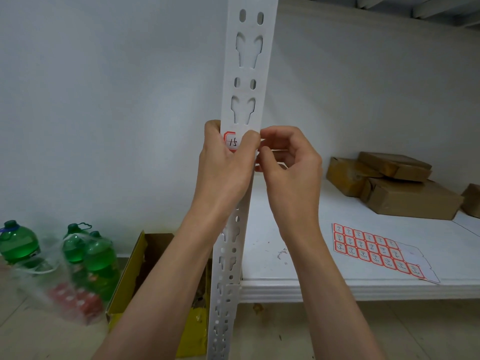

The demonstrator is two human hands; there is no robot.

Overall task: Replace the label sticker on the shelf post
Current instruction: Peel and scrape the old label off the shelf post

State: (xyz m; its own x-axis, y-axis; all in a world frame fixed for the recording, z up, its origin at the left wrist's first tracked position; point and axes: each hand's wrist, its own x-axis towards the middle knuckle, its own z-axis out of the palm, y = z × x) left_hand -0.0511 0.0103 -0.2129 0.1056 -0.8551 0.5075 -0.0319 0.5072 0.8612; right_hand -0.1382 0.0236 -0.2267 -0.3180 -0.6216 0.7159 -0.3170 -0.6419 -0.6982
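1. White perforated steel shelf post [242,74]: upright at front left corner of white shelf board [337,284].
2. Red-bordered handwritten label sticker [231,141]: on post face, below a keyhole slot, half hidden.
3. Left hand [224,165]: wrapped round post, thumb pressed on sticker.
4. Right hand [291,162]: fingers curled at sticker's right edge; contents of pinch not discernible.
5. Sheet of red-bordered stickers [374,249]: near shelf board's front edge.
6. Advice: brace post, lift one corner, peel slowly and flat.

The label sticker [231,142] on the shelf post [246,74] reads "15"
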